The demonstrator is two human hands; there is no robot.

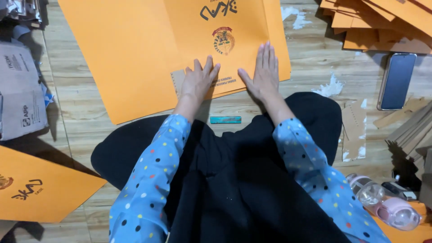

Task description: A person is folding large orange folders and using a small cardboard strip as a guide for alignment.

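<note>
Far left: grey paper-wrapped packs (18, 90) stacked on the wooden floor (85, 96), w/ another orange printed sheet (36, 186) lying below them, prob. a done or waiting piece.

Centre: big orange folded sheet (148, 49) flat on the floor in front of the person. Left hand (196, 81) lies palm-down on its near edge, fingers spread apart & flat, clamped on nothing, just pressing. Beside it a brown card strip (176, 81) pokes out at the sheet's edge. Right hand (263, 72) also palm-down on the same sheet, fingers together & straight; looks like both hands hold the fold flat. A small teal bar (225, 119) sits on the floor just below the hands, within easy reach.

Right: stack of orange sheets (382, 24) at top, dark phone (397, 81) face-up, brown card pieces (411, 130), pink bottle (387, 202) lying near the knee.
</note>
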